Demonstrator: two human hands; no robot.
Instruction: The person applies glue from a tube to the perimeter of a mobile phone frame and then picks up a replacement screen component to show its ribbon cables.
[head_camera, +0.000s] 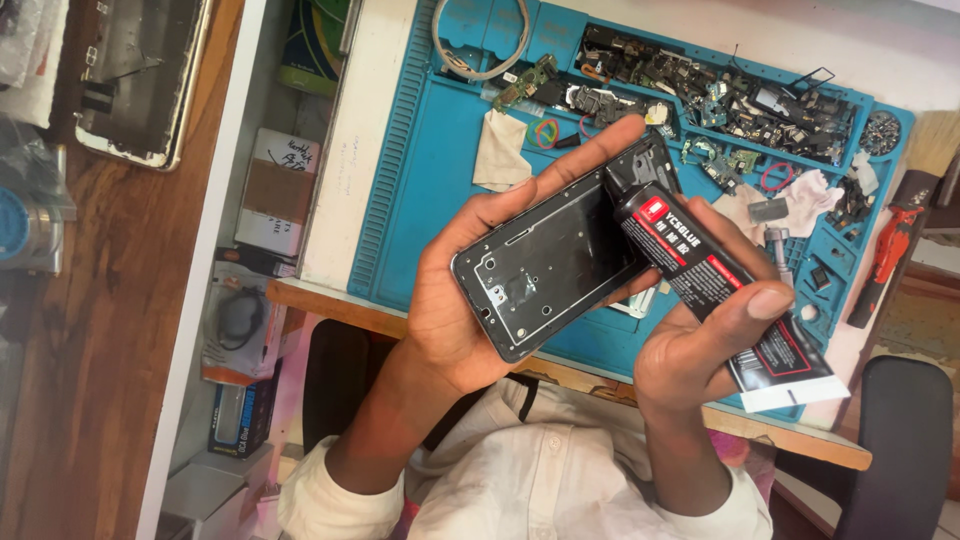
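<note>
— What are your fingers doing?

— Your left hand (455, 300) is cradling the dark phone frame (560, 262), fingers wrapping its far edge. Your right hand (705, 340) is squeezing the black glue tube (700, 270), thumb on top, its nozzle touching the frame's upper corner.

— And beyond them?

— The blue repair mat (430, 170) is lying beneath, its top compartments holding small circuit parts (700, 90); a red-handled tool (885, 255) is sitting near its right edge.
</note>
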